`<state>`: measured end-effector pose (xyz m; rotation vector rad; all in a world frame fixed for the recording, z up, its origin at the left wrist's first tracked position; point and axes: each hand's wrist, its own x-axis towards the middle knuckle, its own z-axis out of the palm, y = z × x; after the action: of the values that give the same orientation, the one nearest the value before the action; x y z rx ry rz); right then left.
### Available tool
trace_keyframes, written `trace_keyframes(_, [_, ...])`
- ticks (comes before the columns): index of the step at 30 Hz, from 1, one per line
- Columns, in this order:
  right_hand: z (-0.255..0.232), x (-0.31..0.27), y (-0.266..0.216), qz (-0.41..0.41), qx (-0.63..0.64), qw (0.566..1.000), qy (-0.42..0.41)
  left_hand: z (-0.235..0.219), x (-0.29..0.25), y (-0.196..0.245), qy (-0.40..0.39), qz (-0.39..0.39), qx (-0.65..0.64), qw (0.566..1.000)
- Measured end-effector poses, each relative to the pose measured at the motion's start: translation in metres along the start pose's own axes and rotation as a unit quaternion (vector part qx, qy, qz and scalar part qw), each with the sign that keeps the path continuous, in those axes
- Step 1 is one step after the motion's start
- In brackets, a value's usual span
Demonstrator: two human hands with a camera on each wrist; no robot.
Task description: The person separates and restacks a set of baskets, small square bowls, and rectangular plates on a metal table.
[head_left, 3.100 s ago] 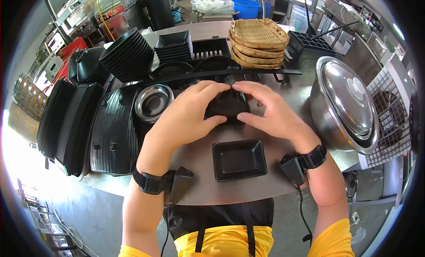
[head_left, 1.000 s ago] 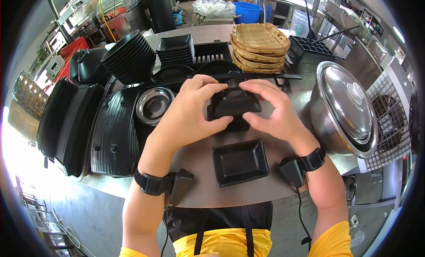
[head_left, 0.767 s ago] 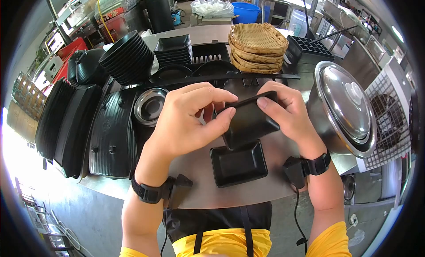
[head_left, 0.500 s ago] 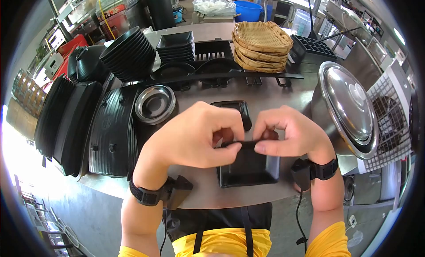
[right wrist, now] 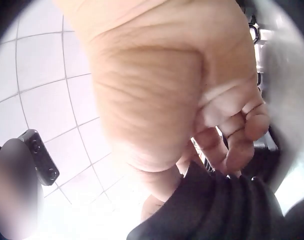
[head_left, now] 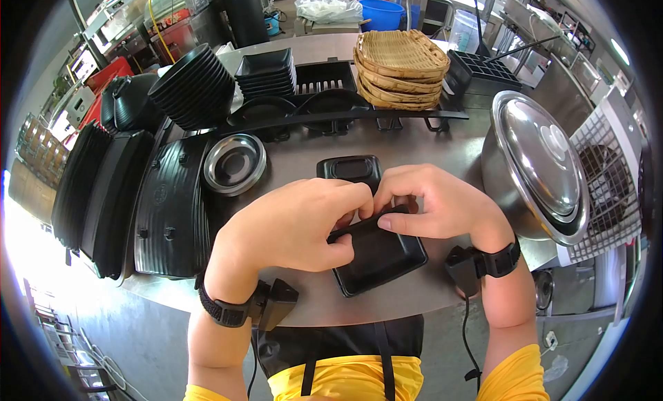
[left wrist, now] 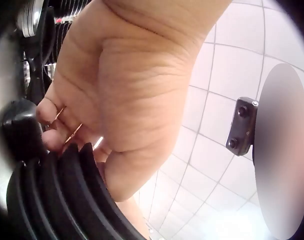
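Black rectangular dishes (head_left: 380, 263) stand near the table's front edge; the wrist views show several rims nested together in this dish stack (left wrist: 62, 195). My left hand (head_left: 297, 225) grips the far rim at its left part, thumb over the inner side and fingers curled behind. Beside it, my right hand (head_left: 442, 201) pinches the same rim farther right, its thumb (head_left: 400, 224) lying on top. The two hands nearly meet at the index fingers. Just beyond them an upturned black dish (head_left: 349, 168) lies on the table, partly hidden by the hands.
Round steel dishes (head_left: 235, 164) and stacked black ribbed trays (head_left: 171, 208) are on the left. A lidded steel pot (head_left: 539, 166) stands on the right. Behind a long black bar (head_left: 414, 115) are woven baskets (head_left: 402, 66) and black bowls (head_left: 193, 87).
From the group at the back, both hands have lifted a black dish, turned it and brought it toward the body onto the front dishes. The dishes have since rotated slightly.
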<state>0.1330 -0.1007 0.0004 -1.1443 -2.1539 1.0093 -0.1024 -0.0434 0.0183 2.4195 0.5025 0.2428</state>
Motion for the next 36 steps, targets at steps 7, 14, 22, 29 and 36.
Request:
trace_keyframes(7, [-0.002,0.000,0.001,-0.003,0.018,1.000,0.016,-0.003,0.006,-0.016,0.106,0.016,0.009,0.994])
trace_keyframes(14, [-0.006,0.000,0.006,-0.014,0.002,1.000,0.014,0.013,0.008,-0.048,0.176,-0.045,0.100,0.978])
trace_keyframes(22, [0.005,0.010,0.036,0.043,0.098,0.970,0.218,0.009,0.005,-0.042,0.124,-0.045,0.082,0.988])
trace_keyframes(29, [0.008,0.009,0.031,0.050,0.000,0.986,0.159,0.012,0.010,-0.036,0.210,-0.001,0.076,0.975])
trace_keyframes(36, [0.001,0.006,0.023,-0.017,0.068,0.965,0.253,0.001,0.013,-0.023,0.286,0.034,0.028,0.957])
